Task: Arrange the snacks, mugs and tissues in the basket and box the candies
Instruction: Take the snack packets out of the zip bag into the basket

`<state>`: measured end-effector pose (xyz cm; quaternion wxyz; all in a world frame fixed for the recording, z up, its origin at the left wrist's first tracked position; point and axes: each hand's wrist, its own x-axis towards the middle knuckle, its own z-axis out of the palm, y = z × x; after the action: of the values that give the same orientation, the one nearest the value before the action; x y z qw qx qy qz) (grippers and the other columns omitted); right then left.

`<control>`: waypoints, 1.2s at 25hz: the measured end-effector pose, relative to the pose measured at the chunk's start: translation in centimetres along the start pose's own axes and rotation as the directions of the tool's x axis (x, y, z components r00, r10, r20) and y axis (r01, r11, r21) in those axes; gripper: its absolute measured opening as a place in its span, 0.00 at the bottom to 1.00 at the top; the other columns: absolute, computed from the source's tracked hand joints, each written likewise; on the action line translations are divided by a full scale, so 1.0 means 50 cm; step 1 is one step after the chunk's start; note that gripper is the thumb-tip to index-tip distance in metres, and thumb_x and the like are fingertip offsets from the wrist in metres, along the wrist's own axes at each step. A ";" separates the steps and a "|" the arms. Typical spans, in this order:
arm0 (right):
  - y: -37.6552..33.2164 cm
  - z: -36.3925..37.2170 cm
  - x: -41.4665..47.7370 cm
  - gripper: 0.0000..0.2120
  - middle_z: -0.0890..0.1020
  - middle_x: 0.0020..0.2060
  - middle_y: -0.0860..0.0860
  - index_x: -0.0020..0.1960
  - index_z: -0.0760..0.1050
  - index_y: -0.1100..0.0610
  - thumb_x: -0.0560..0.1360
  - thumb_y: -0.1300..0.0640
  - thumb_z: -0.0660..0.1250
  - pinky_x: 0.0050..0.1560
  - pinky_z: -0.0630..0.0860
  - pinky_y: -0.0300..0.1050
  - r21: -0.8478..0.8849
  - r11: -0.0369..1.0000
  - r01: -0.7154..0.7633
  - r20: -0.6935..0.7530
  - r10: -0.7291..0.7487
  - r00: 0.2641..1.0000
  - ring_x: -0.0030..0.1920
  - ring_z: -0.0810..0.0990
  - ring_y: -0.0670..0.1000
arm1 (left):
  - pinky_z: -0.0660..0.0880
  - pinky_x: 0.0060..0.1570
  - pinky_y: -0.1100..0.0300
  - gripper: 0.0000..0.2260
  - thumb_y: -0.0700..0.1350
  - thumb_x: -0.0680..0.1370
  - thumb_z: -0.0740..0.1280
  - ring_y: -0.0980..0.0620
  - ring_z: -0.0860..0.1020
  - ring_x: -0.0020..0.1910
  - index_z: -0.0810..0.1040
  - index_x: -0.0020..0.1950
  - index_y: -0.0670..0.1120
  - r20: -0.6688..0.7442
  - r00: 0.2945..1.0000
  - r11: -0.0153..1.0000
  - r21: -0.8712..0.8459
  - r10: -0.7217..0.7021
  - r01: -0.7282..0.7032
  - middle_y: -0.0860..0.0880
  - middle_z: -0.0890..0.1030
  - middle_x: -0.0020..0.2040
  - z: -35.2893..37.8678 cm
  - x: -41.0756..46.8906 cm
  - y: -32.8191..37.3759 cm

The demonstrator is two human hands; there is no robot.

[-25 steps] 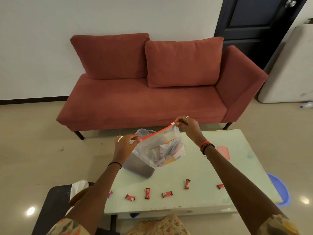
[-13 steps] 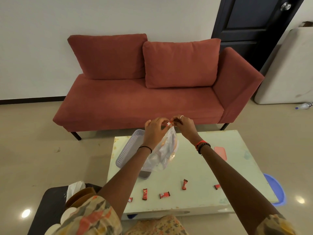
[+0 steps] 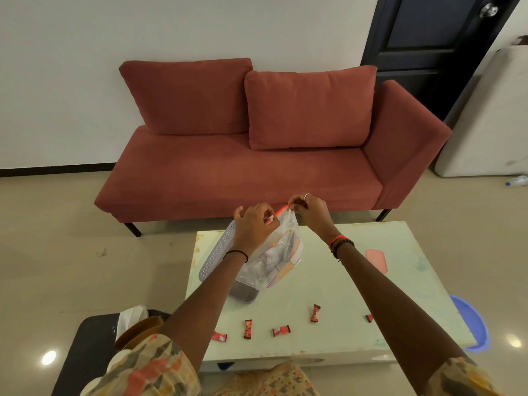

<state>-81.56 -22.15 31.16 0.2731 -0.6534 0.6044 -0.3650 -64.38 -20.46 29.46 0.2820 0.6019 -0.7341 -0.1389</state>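
Observation:
A clear zip bag with a red zipper strip holds snack packets and hangs above the pale green table. My left hand pinches the zipper slider, and my right hand pinches the strip's right end. Behind the bag stands a grey perforated basket, partly hidden by my left arm. Several red wrapped candies lie scattered along the table's near edge. A tissue box sits on a dark stool at lower left.
A pink flat lid lies on the table's right side. A red sofa stands behind the table. A blue basin sits on the floor at right. A dark door is at the back right.
My left hand slid along the red zipper from the bag's left end toward my right hand, then drew back a little. The camera view shifted slightly downward.

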 end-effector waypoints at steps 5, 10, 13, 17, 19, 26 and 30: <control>0.003 -0.017 0.024 0.06 0.83 0.41 0.54 0.47 0.80 0.63 0.74 0.68 0.64 0.40 0.69 0.18 0.024 0.999 -0.031 -0.039 0.032 0.999 0.42 0.79 0.47 | 0.57 0.67 0.45 0.03 0.50 0.72 0.64 0.55 0.76 0.39 0.72 0.42 0.51 -0.025 0.999 0.998 0.054 -0.031 0.033 0.54 0.78 0.38 -0.015 -0.021 -0.038; 0.012 -0.039 0.050 0.05 0.85 0.43 0.58 0.48 0.80 0.65 0.74 0.68 0.66 0.40 0.68 0.18 0.016 0.999 -0.050 -0.093 0.051 0.994 0.38 0.78 0.45 | 0.58 0.67 0.42 0.05 0.50 0.73 0.64 0.54 0.76 0.40 0.72 0.43 0.50 -0.026 0.998 0.993 0.094 -0.064 0.066 0.54 0.78 0.40 -0.036 -0.042 -0.080; 0.015 -0.046 0.060 0.05 0.85 0.44 0.60 0.48 0.80 0.65 0.74 0.67 0.66 0.41 0.70 0.22 0.020 0.998 -0.061 -0.132 0.063 0.989 0.41 0.79 0.48 | 0.59 0.68 0.42 0.05 0.50 0.74 0.64 0.54 0.77 0.41 0.72 0.44 0.49 -0.029 0.996 0.990 0.116 -0.083 0.086 0.54 0.78 0.40 -0.047 -0.057 -0.104; 0.018 -0.048 0.064 0.06 0.84 0.44 0.61 0.48 0.80 0.65 0.75 0.68 0.64 0.39 0.69 0.18 0.010 0.998 -0.065 -0.175 0.066 0.982 0.42 0.78 0.48 | 0.60 0.67 0.41 0.05 0.50 0.73 0.64 0.54 0.76 0.40 0.73 0.44 0.49 -0.020 0.990 0.982 0.124 -0.139 0.141 0.54 0.78 0.41 -0.056 -0.081 -0.132; 0.019 -0.046 0.064 0.06 0.84 0.44 0.61 0.48 0.80 0.65 0.75 0.68 0.64 0.38 0.68 0.16 0.017 0.997 -0.073 -0.187 0.075 0.980 0.42 0.78 0.48 | 0.60 0.68 0.40 0.06 0.51 0.74 0.64 0.54 0.76 0.41 0.73 0.44 0.49 0.002 0.987 0.977 0.142 -0.161 0.159 0.54 0.79 0.42 -0.060 -0.093 -0.148; 0.011 -0.036 0.063 0.06 0.84 0.44 0.61 0.48 0.79 0.65 0.75 0.69 0.64 0.36 0.68 0.17 0.065 0.996 -0.069 -0.193 0.080 0.978 0.36 0.75 0.37 | 0.58 0.68 0.40 0.07 0.52 0.73 0.65 0.52 0.78 0.46 0.74 0.45 0.50 0.099 0.970 0.963 0.177 -0.221 0.202 0.54 0.80 0.46 -0.069 -0.099 -0.172; 0.007 -0.035 0.063 0.06 0.84 0.44 0.60 0.48 0.79 0.64 0.75 0.69 0.64 0.37 0.69 0.17 0.069 0.996 -0.064 -0.170 0.075 0.983 0.36 0.76 0.39 | 0.60 0.67 0.41 0.05 0.51 0.73 0.66 0.55 0.76 0.44 0.74 0.45 0.51 0.102 0.973 0.972 0.130 -0.209 0.195 0.55 0.80 0.45 -0.069 -0.099 -0.188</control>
<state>-83.16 -25.16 32.35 0.2531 -0.5889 0.6362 -0.4294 -54.22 -17.45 25.87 0.1871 0.6804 -0.6909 -0.1572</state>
